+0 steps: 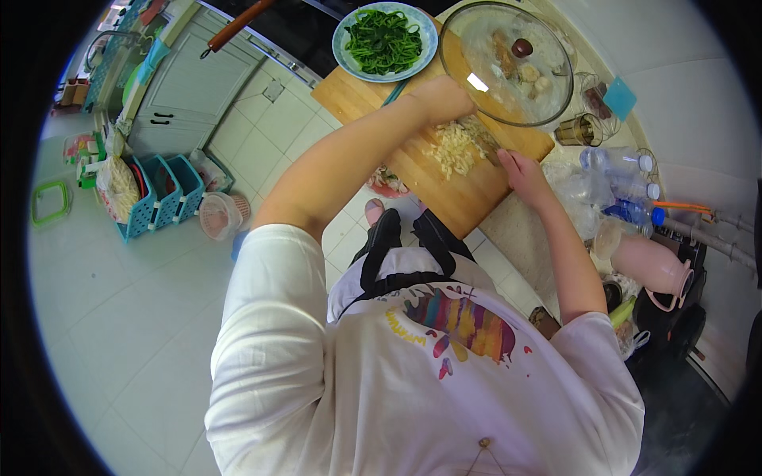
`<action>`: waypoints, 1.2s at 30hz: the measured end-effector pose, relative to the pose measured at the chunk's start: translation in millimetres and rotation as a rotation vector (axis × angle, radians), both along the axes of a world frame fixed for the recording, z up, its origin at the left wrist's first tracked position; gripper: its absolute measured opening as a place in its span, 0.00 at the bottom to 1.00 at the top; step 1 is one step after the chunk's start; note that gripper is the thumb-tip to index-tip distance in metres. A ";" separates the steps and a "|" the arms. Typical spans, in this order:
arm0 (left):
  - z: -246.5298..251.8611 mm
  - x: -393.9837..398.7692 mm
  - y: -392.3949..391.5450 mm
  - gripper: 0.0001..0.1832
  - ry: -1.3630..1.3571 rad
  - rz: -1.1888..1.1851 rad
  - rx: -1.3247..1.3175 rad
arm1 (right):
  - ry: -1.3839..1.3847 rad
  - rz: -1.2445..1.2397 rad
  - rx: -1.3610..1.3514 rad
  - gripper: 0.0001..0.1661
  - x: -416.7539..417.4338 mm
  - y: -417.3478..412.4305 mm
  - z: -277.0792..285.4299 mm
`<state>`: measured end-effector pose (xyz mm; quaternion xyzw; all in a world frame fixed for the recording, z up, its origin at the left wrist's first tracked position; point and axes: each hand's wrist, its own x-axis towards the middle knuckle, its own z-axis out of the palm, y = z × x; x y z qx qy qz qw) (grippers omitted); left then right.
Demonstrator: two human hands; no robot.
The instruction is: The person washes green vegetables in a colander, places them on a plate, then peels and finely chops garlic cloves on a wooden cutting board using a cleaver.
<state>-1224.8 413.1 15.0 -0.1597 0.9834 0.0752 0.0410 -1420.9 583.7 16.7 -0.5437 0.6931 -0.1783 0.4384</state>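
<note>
A wooden cutting board (476,205) lies before me, with a pile of chopped pale pieces, perhaps garlic, (453,149) on it. My left hand (445,100) is a fist above the pile, closed around the hidden handle of a knife. Dull grey in the shade, the knife's blade (489,146) slants from that fist towards my right hand (522,174), whose thumb and fingers pinch its far end. Past my left wrist, a plate (339,47) of cooked leafy greens (384,41) rests on the board's back edge, beside a thin teal object (394,93). A glass lid (476,81) with a dark knob overlaps the board.
A brown glass cup (576,131), plastic bottles (634,189) and a pink jug (649,262) line the counter at right. At upper left, a pan handle (238,25) juts out over the stove's edge. Teal baskets (161,196) stand at left. Something pink with scraps (387,183) shows below the board.
</note>
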 end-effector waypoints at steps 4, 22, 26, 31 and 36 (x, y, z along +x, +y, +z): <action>2.7 -4.1 -3.0 0.09 0.004 -0.012 0.025 | 0.008 -0.014 0.036 0.27 -5.3 -1.7 3.2; 0.3 9.4 -1.3 0.21 0.976 0.397 0.045 | -0.219 -0.199 0.089 0.24 -31.1 18.8 43.4; -50.8 -0.9 35.7 0.18 0.874 0.742 0.205 | -0.328 -0.347 0.154 0.24 -39.7 29.0 53.4; -91.8 -35.3 77.7 0.11 0.782 0.613 0.308 | -0.338 -0.406 0.197 0.24 -37.8 38.3 43.5; -96.9 -6.5 81.5 0.13 0.602 0.340 0.443 | -0.334 -0.494 0.195 0.25 -23.8 51.1 25.7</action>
